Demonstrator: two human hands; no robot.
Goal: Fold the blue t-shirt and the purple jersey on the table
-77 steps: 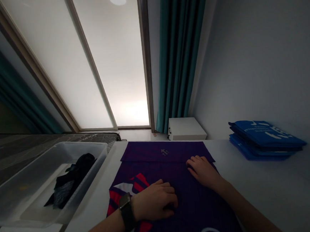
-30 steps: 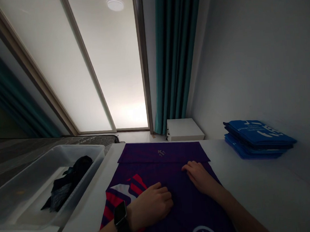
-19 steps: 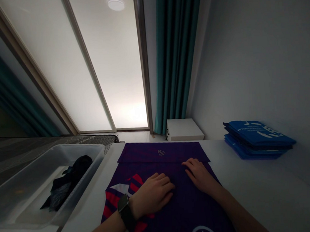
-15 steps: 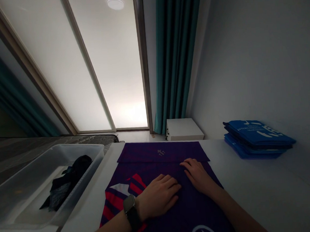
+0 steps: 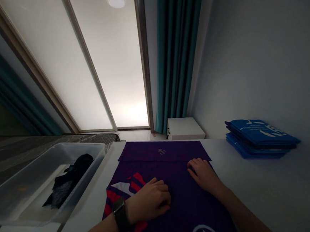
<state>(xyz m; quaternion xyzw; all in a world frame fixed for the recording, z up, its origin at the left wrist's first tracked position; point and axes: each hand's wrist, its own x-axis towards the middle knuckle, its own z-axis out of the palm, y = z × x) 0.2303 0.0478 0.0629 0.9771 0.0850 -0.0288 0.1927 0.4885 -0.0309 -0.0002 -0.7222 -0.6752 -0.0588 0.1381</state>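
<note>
A dark purple jersey [image 5: 178, 207] lies flat on the white table, with red and white panels at its left and a white logo near me. Its far end is folded over as a flap [image 5: 161, 152] bearing a small pale emblem. My left hand [image 5: 148, 202], with a black-strapped watch [image 5: 120, 216] on the wrist, rests on the jersey beside the red stripes, its fingers lightly curled. My right hand [image 5: 204, 175] lies flat on the jersey just below the flap's right end. Neither hand grips anything.
A translucent plastic bin [image 5: 74, 145] holding dark clothing [image 5: 69, 180] stands left of the white table [image 5: 262, 189], past its edge. A stack of folded blue garments [image 5: 261, 138] lies at the far right against the wall. A white box [image 5: 185, 128] sits beyond the table by a teal curtain.
Over the last half second my hands have slid apart on the jersey, the left moving left and the right moving right. The view has shifted slightly.
</note>
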